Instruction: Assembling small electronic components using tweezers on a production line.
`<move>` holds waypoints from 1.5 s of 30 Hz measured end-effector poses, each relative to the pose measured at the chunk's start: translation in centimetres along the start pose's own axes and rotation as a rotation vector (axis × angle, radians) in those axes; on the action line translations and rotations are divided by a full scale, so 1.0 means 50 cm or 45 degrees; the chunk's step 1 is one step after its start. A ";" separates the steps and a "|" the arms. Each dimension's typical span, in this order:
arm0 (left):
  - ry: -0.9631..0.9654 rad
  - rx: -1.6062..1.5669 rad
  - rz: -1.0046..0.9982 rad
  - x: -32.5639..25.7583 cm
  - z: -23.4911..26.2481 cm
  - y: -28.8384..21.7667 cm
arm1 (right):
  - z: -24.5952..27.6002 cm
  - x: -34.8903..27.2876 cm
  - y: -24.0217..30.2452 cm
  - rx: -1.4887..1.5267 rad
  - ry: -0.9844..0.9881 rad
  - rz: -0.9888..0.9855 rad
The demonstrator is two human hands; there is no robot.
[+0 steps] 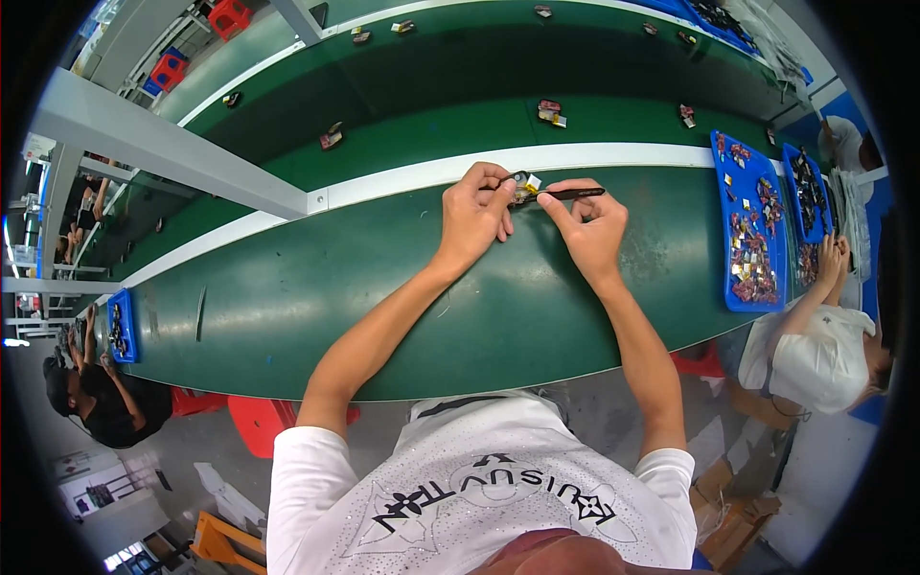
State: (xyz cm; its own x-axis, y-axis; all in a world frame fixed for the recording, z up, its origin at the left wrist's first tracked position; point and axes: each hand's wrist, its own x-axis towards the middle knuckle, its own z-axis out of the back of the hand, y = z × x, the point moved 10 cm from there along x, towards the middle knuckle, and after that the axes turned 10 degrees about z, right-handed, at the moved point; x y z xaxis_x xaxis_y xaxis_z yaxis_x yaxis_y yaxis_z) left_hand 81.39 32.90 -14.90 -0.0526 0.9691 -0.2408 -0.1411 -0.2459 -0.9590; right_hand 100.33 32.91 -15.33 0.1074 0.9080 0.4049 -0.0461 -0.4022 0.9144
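My left hand (473,218) pinches a small electronic assembly (524,186) over the green worktable. The assembly has a dark body and a silver-white piece with a yellow edge, perhaps a small battery. In my right hand (592,226), between thumb and fingers, lies a pair of slim black tweezers (575,194). Their tip points left and meets the assembly; the exact contact point is too small to make out. Both hands are close together near the white rail, and the fingers of the left hand partly cover the assembly.
Beyond the white rail (402,181), similar small assemblies (551,112) lie spaced along a green conveyor. A blue tray (725,278) of loose parts stands at the right. Another blue tray (121,326) sits far left. Co-workers sit at both ends; a metal post (182,144) rises at left.
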 end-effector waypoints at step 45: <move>0.236 -0.209 0.017 0.004 0.010 0.013 | -0.027 0.000 0.011 0.271 0.082 -0.077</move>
State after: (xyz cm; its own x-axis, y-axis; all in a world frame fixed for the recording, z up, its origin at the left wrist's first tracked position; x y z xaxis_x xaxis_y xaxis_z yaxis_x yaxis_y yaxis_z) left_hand 80.77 32.92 -15.48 0.1308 0.9560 -0.2627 0.0213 -0.2676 -0.9633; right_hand 98.98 32.86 -14.80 0.0393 0.9340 0.3550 0.1696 -0.3564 0.9188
